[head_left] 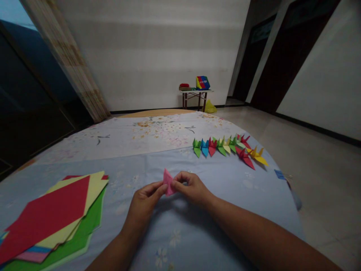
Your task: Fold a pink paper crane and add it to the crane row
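A small folded piece of pink paper [168,181] is held up just above the blue cloth, its pointed tip upward. My left hand [148,195] pinches its left edge between thumb and fingers. From the other side, my right hand [191,185] grips the right edge, thumb toward me and fingertips behind. Both hands are closed on the same paper, and parts of it are hidden by the fingers. Farther right stands a row of folded paper cranes [212,147] in green, blue, red, pale yellow and yellow.
A stack of coloured paper sheets [56,210] lies at the left, red on top. Flowered cloths [132,165] cover the round table. A small side table [194,91] by the wall bears a colourful box [202,82]. A yellow bag [210,107] rests on the floor.
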Demonstrator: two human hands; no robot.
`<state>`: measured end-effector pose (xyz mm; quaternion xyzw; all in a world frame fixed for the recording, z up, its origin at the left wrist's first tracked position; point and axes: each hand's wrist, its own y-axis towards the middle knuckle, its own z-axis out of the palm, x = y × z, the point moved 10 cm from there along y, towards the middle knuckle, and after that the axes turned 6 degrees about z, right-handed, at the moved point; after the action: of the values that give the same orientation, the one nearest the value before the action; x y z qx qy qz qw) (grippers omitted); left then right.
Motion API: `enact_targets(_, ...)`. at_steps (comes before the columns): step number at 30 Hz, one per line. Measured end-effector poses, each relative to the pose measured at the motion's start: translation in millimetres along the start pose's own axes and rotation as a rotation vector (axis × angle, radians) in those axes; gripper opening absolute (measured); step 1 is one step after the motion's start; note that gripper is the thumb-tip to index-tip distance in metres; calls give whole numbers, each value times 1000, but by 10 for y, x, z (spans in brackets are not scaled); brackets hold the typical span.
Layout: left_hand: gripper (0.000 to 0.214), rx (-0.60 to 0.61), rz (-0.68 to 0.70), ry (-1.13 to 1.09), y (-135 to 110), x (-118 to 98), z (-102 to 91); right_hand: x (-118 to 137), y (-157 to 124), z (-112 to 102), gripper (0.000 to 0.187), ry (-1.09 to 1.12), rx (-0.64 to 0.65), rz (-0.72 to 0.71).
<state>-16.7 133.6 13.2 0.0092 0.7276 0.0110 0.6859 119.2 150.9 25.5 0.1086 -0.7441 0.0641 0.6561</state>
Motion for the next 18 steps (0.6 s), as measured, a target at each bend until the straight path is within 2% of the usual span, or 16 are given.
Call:
enact_targets(7,30,7,-48,-180,-4,196,50,44,-29,5,15,-72,-25,-54)
enact_targets(14,28,8,-50,-189,-17,140,51,26,-37,13,10,-179,-42,-55)
enact_targets(18,28,-41,-66,-151,-47,78,10,32,-43,40,11,-127,-18,-52)
